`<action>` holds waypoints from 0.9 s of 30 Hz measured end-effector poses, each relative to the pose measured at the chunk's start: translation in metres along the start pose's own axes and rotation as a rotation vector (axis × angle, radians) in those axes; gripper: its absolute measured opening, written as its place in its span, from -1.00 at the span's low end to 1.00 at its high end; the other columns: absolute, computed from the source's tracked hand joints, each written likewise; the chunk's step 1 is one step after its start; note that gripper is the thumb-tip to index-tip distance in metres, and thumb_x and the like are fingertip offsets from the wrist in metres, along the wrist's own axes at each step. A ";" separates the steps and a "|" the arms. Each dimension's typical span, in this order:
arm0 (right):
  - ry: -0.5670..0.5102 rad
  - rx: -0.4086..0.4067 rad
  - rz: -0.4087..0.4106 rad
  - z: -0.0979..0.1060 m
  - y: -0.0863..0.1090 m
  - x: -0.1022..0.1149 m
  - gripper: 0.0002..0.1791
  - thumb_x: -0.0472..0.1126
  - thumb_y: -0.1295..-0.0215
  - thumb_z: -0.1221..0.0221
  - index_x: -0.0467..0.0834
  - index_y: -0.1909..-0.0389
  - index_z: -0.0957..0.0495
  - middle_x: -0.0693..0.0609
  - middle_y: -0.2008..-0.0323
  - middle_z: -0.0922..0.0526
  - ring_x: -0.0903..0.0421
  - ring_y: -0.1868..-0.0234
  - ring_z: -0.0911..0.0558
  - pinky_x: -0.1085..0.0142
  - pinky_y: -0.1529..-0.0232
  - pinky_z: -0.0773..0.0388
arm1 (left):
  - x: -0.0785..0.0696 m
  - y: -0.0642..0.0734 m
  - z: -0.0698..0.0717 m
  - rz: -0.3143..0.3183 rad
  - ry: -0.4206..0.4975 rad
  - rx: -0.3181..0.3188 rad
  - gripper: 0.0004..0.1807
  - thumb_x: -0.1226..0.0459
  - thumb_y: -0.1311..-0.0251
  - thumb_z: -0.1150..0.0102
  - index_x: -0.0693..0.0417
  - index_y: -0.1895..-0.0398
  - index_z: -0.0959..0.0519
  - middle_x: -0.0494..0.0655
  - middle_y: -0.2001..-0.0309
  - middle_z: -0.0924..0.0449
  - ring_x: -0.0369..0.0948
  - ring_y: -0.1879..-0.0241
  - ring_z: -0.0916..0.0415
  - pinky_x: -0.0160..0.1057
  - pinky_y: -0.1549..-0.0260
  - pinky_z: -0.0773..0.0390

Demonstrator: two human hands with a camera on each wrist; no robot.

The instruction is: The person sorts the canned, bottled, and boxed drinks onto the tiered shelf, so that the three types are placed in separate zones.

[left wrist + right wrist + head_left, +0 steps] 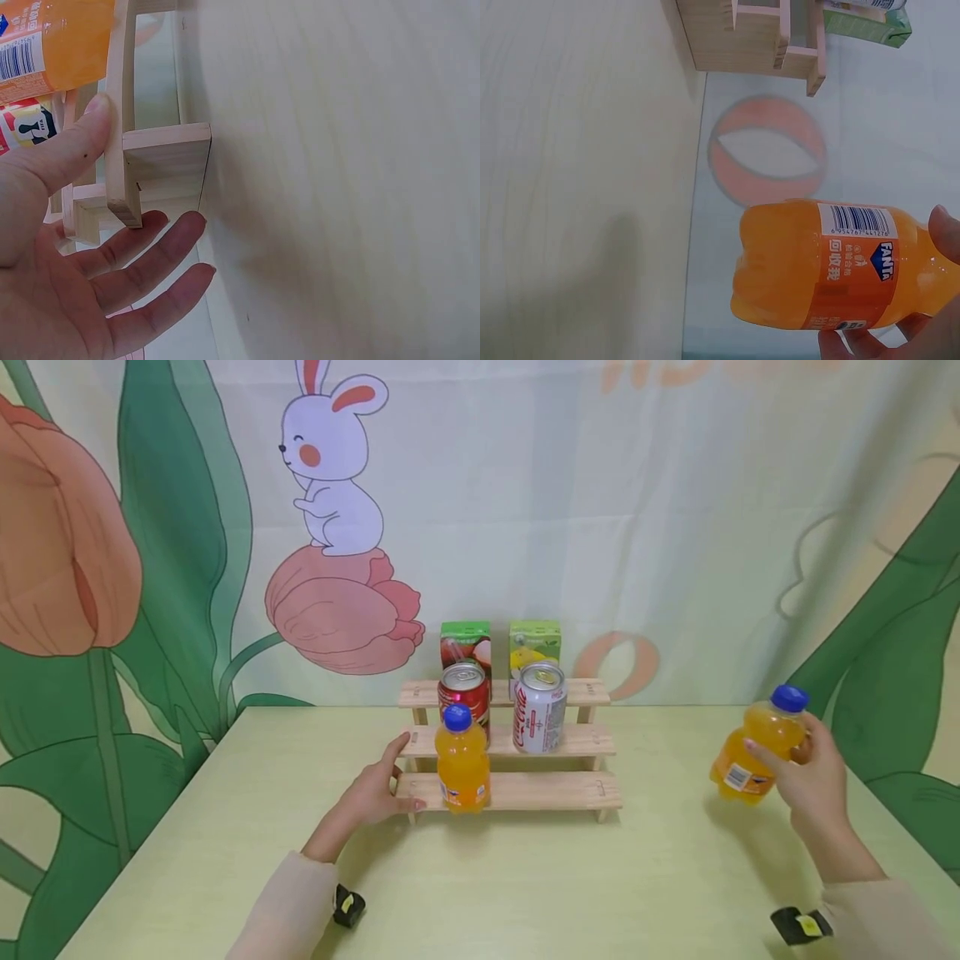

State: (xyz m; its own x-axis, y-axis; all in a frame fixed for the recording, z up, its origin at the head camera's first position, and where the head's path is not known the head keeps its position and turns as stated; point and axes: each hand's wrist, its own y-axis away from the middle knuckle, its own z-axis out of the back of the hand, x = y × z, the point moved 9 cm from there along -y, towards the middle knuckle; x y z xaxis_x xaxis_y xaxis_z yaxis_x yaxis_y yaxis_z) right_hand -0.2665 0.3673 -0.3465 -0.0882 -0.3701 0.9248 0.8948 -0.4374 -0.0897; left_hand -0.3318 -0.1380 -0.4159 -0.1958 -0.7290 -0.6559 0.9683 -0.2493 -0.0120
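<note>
My right hand [817,777] grips a bottle of orange soda [757,747] with a blue cap. It is tilted and held above the table at the right; its Fanta label [855,266] faces the right wrist camera. At the left end of a three-step wooden rack [555,789], my left hand [375,789] rests with its fingers spread, the thumb touching the lowest step. A second orange soda bottle [462,768] stands upright on that step, near its left end. Behind it, a red can [457,691] and a white can [538,718] stand on the middle step.
Two juice cartons stand on the top step: one with a green top [465,631] at left, a light green one [535,635] at right. The rack stands on a pale table [525,893]. Behind hangs a printed curtain [487,527] with a rabbit and tulips.
</note>
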 end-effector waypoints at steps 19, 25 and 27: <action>-0.006 0.070 0.107 -0.010 0.022 0.018 -0.26 -0.02 -0.21 -0.15 0.16 -0.37 -0.04 0.01 -0.13 -0.33 0.06 -0.06 -0.31 -0.21 -0.07 -0.18 | 0.000 -0.002 0.001 0.014 -0.026 0.012 0.10 0.18 0.15 -0.43 0.01 -0.41 0.09 0.10 0.21 -0.47 -0.12 0.41 -0.36 -0.19 0.36 -0.46; 0.024 0.084 0.128 -0.013 0.028 0.022 -0.25 -0.02 -0.21 -0.16 0.06 -0.37 -0.04 -0.04 -0.10 -0.35 0.04 -0.02 -0.32 -0.22 -0.03 -0.22 | -0.002 -0.001 0.002 0.011 -0.039 0.016 0.10 0.17 0.16 -0.43 0.02 -0.41 0.08 0.10 0.21 -0.48 -0.11 0.39 -0.38 -0.16 0.34 -0.47; 0.025 0.092 0.127 -0.015 0.029 0.023 -0.23 -0.02 -0.21 -0.16 0.04 -0.38 -0.02 -0.10 -0.12 -0.33 -0.01 -0.04 -0.30 -0.22 -0.03 -0.22 | -0.003 -0.001 0.002 0.009 -0.041 0.017 0.10 0.18 0.16 -0.44 0.02 -0.41 0.08 0.10 0.21 -0.48 -0.11 0.39 -0.38 -0.17 0.34 -0.47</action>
State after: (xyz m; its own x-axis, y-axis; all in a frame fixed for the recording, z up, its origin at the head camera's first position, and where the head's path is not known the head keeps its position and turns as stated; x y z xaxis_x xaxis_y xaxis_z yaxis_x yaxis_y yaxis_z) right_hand -0.2488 0.3338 -0.3336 0.0187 -0.4385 0.8985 0.9356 -0.3092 -0.1704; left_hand -0.3322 -0.1371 -0.4123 -0.1932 -0.7566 -0.6247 0.9675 -0.2529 0.0071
